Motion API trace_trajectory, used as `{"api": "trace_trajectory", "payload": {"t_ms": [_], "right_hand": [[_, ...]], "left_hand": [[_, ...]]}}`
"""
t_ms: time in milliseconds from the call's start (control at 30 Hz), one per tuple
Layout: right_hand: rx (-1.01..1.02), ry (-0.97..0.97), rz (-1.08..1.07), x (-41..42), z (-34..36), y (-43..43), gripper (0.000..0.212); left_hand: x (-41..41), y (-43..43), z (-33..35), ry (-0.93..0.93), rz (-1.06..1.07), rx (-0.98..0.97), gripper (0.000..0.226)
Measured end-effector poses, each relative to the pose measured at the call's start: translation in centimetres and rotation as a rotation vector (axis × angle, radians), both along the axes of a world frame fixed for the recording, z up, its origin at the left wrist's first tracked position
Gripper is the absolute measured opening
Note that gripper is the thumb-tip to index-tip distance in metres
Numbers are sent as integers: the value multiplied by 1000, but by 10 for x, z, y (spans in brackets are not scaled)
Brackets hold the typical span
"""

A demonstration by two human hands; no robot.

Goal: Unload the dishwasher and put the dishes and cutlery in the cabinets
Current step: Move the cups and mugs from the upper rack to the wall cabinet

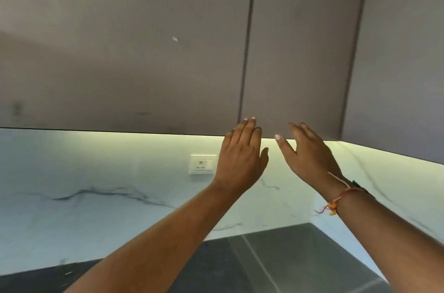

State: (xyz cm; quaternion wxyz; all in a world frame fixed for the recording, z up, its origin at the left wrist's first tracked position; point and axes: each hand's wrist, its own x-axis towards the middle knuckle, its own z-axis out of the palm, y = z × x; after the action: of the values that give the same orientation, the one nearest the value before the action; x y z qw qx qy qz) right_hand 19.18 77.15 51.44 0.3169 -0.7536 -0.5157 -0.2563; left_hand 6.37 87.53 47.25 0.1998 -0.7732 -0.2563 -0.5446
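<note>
Grey wall cabinets fill the upper part of the head view, their doors closed. My left hand (242,155) is raised with straight fingers, its fingertips at the bottom edge of the left cabinet door (144,64), beside the seam between two doors. My right hand (310,155) is raised next to it, fingers spread and relaxed, at the lower edge of the middle cabinet door (298,57). Neither hand holds anything. No dishes, cutlery or dishwasher are in view.
A white marble backsplash (96,196), lit from under the cabinets, carries a wall socket (202,164). A dark countertop (216,266) lies below, with a shiny steel surface (300,256) at the right. A third cabinet door (403,52) stands at the far right.
</note>
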Motion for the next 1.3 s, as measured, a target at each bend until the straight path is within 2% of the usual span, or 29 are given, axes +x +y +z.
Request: {"api": "trace_trajectory", "payload": {"t_ms": [100,233,333,467,567,700,800,867,1033,1133,1300], "right_hand": [[25,52,208,-78,-10,16,69],[-4,41,419,-176,-22,37,64],[-38,19,538,-247,-20,45,67],[-53,-135,664,-324,-13,49,74],[-74,-190,684,-362,-9,63,75],[-96,-180,645,-399,-3,94,67],[-131,-173,605,-418,4,117,64],[-146,-165,577,-431,8,133,63],[-186,-155,529,-450,6,148,62],[-206,-137,492,-458,2,144,63],[-172,-201,452,-474,0,109,69]], "left_hand": [[-90,-10,-3,-41,117,-29,49],[-195,-6,-12,-182,182,-181,46],[-269,-1,-17,-386,185,-328,41],[-352,8,-16,-686,154,-583,37],[-391,21,-11,-910,-12,-821,39],[-417,49,-5,-1069,-360,-1069,50],[-420,67,2,-1171,-682,-1126,36],[-422,80,6,-1160,-855,-1151,24],[-427,98,5,-1222,-1119,-1199,35],[-427,97,0,-1246,-1209,-1218,32],[-431,69,-9,-1147,-1143,-1161,26]]}}
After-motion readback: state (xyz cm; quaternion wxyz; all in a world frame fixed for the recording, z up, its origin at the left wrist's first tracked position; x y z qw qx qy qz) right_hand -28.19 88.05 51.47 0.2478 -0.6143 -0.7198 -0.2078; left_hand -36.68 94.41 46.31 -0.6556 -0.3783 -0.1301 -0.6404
